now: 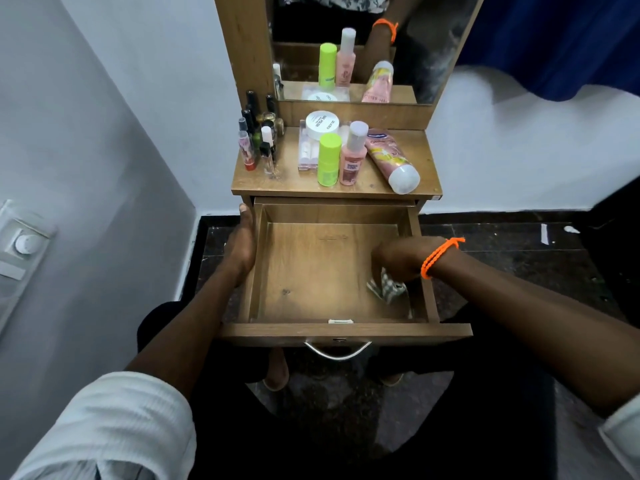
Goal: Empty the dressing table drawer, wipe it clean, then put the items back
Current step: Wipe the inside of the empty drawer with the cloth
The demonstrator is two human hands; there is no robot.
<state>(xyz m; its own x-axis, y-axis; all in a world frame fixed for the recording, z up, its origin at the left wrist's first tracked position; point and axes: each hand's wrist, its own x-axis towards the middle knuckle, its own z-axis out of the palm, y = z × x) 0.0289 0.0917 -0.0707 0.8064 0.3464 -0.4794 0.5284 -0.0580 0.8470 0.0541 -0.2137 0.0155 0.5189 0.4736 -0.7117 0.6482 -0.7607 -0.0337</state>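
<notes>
The wooden drawer (311,271) is pulled out and holds nothing but a checked cloth (389,287). My right hand (398,259) grips that cloth against the drawer floor near the right wall. My left hand (240,245) lies flat with straight fingers along the outside of the drawer's left wall. On the tabletop (259,180) stand a green bottle (328,160), a pink bottle (353,155), a white jar (322,123) on a clear box (306,152), a pink tube (393,161) lying down, and several small nail polish bottles (258,136).
A mirror (346,46) rises behind the tabletop. A metal handle (337,353) hangs from the drawer front, above my knees. A white wall with a switch plate (24,244) is at left, dark floor on both sides, and a blue curtain (561,39) at upper right.
</notes>
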